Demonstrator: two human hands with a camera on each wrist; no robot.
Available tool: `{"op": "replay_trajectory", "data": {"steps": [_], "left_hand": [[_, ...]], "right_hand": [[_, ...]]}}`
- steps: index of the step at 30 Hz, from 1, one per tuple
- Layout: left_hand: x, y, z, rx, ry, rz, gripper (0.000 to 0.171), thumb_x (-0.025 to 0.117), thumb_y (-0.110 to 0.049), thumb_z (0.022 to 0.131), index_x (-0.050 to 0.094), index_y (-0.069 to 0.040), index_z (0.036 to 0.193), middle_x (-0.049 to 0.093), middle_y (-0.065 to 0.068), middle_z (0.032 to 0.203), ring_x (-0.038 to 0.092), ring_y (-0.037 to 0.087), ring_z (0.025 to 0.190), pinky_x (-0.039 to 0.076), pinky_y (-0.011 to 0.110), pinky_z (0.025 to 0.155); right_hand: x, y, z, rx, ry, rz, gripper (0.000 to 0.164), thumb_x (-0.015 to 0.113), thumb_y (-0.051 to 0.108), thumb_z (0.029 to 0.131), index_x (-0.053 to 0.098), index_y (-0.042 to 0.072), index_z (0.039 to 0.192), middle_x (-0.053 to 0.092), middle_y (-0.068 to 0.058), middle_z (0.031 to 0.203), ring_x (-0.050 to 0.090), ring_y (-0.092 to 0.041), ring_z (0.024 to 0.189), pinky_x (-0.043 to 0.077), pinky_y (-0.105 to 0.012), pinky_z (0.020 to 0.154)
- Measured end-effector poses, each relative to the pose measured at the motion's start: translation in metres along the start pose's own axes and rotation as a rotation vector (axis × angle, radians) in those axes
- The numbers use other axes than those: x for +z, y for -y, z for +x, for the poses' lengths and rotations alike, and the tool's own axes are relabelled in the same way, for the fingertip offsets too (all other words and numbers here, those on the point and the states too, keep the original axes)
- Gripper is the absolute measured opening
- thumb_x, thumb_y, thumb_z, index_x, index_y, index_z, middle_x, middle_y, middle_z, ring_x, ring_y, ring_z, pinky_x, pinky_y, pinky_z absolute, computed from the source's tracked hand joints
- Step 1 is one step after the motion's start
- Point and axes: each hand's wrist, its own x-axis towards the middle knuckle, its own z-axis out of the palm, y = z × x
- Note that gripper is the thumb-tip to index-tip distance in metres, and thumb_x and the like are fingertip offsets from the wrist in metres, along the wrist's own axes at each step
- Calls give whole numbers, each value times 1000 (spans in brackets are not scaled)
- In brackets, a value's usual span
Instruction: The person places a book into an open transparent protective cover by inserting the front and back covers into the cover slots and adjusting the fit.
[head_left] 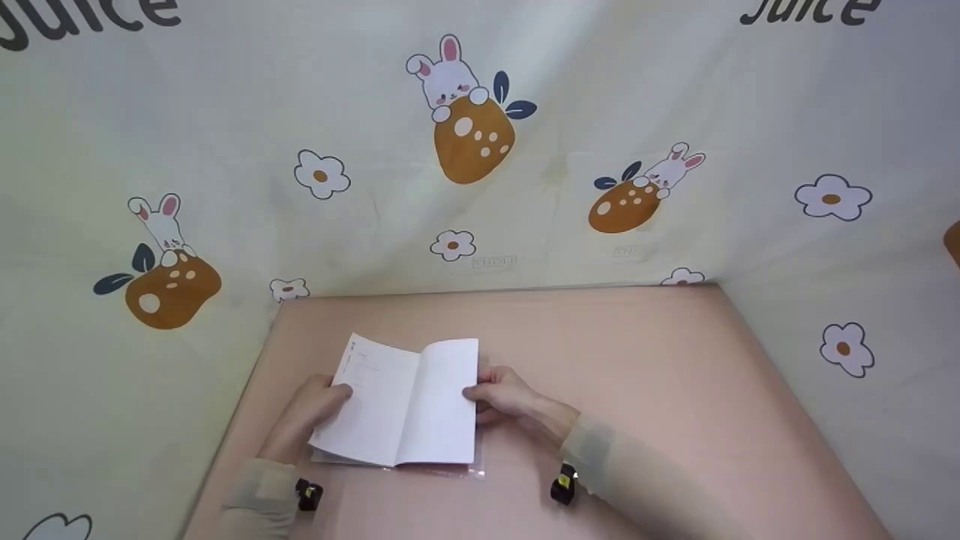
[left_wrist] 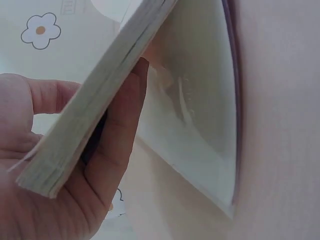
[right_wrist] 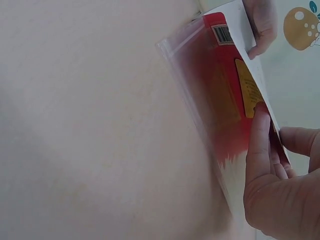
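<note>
A book [head_left: 442, 405] lies spread open between both hands above the table, its left page with faint print and its right page blank. My left hand [head_left: 315, 405] grips the left side, thumb on the page. In the left wrist view, the thick page block [left_wrist: 90, 105] sits between thumb and fingers. At the right edge my right hand [head_left: 506, 394] pinches the book, thumb in front and fingers behind. The right wrist view shows a red cover [right_wrist: 239, 107] with a barcode [right_wrist: 221, 35] and a yellow panel [right_wrist: 249, 90]. A clear plastic sleeve [right_wrist: 182, 55] overlaps the cover.
Under the hands is a pinkish table [head_left: 637, 360]. A pale curtain [head_left: 360, 90] with rabbits and flowers stands behind it and along both sides. Small black devices [head_left: 564, 484] are worn at both wrists.
</note>
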Motion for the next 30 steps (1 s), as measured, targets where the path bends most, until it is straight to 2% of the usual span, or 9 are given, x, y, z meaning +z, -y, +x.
{"op": "replay_trajectory", "data": {"steps": [6, 11, 14, 23, 30], "left_hand": [[1, 7, 2, -5, -30, 23, 61, 54, -17, 100, 56, 19, 149, 70, 35, 138, 71, 36, 109, 60, 34, 85], [1, 11, 2, 0, -62, 111, 64, 55, -17, 98, 52, 20, 150, 64, 40, 143, 68, 43, 117, 61, 50, 100], [1, 14, 2, 12, -84, 167, 63, 58, -18, 97, 53, 19, 148, 65, 40, 142, 67, 43, 116, 59, 55, 103], [2, 19, -1, 24, -135, 218, 52, 63, -19, 97, 63, 15, 135, 73, 34, 126, 69, 35, 100, 60, 42, 83], [3, 18, -6, 34, -170, 294, 35, 65, -21, 95, 70, 9, 114, 75, 21, 101, 66, 29, 85, 51, 34, 67]], "right_hand": [[-1, -1, 0, 3, 5, -13, 27, 73, 10, 104, 76, -3, 128, 87, -11, 104, 84, -17, 86, 72, -38, 83], [-1, -1, 0, 7, 8, -20, 26, 75, 10, 104, 76, -2, 127, 87, -9, 101, 83, -17, 84, 71, -37, 81], [-2, -1, 0, 4, 11, -26, 26, 75, 11, 104, 76, -2, 126, 87, -8, 100, 83, -16, 83, 71, -36, 80], [-2, 0, 0, 10, 12, -21, 22, 75, 11, 104, 76, -2, 122, 85, -5, 94, 80, -14, 78, 71, -32, 75], [0, 2, 0, 34, 14, 10, 16, 72, 8, 102, 77, 1, 116, 82, -3, 88, 79, -13, 73, 69, -29, 70]]}}
